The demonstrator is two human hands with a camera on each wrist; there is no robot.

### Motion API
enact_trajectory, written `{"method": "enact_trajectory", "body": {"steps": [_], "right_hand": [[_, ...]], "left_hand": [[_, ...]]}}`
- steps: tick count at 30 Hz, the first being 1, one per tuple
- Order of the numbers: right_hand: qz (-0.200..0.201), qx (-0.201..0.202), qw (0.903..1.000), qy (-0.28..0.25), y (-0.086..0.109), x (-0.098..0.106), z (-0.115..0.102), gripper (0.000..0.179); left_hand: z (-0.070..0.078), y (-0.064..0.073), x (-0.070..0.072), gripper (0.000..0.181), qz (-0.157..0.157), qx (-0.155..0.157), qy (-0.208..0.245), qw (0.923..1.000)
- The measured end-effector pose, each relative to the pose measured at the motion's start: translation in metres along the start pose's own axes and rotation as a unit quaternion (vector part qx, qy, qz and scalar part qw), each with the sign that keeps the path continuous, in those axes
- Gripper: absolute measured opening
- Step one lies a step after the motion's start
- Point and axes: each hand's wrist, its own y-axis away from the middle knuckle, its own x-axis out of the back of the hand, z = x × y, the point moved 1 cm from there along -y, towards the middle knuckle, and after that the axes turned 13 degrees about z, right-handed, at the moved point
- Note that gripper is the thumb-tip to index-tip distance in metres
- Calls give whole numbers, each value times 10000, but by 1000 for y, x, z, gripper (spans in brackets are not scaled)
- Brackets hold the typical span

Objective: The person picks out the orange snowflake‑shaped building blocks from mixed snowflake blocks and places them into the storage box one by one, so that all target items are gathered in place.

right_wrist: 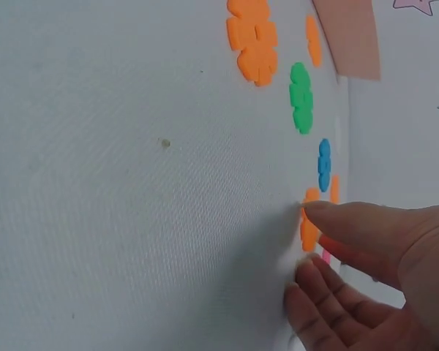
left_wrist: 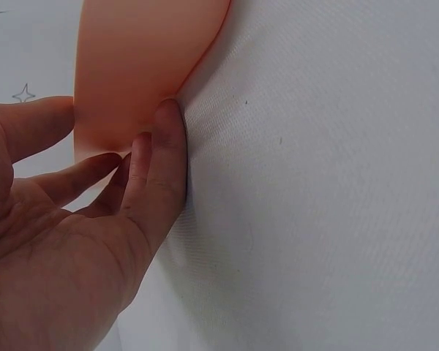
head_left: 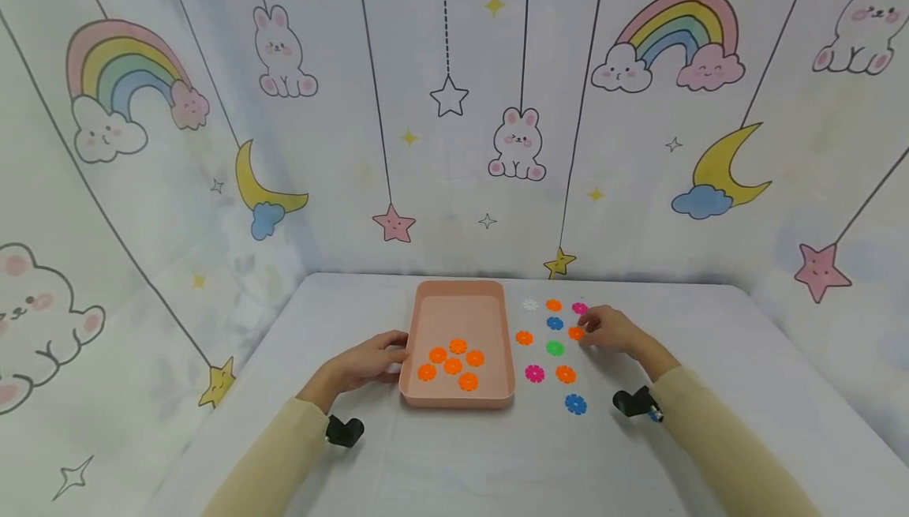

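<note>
A peach-coloured shallow tray (head_left: 460,404) stands on the table with several orange flower-shaped plastic discs (head_left: 452,366) lying in its near half. At the tray's left side, my left hand (head_left: 372,359) touches the outer wall (left_wrist: 143,66) with loosely extended fingers, the thumb by the rim. My right hand (head_left: 609,329) is right of the tray, pinching an orange flower-shaped disc (right_wrist: 309,228) between thumb and finger at table level. Close by that hand lie a pink disc (head_left: 580,309), a blue disc (head_left: 555,324) and a green disc (head_left: 555,348).
More loose discs lie right of the tray: a white one (head_left: 530,305), a pink one (head_left: 535,374), several orange ones (head_left: 565,374) and a blue one (head_left: 576,404) nearest me. A white cloth (head_left: 454,462) covers the table. A printed curtain (head_left: 454,185) hangs behind it.
</note>
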Motion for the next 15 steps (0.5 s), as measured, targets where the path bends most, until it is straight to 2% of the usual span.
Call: {"method": "enact_trajectory", "body": {"steps": [7,15], "right_hand": [[65,18,9999,146,1,-2,-3,31],[204,83,9998,18,0,-2,-1,24]], "left_hand": [[0,0,-1,52,20,2,-25,10000],[0,0,-1,52,55,8,-37,10000]]}}
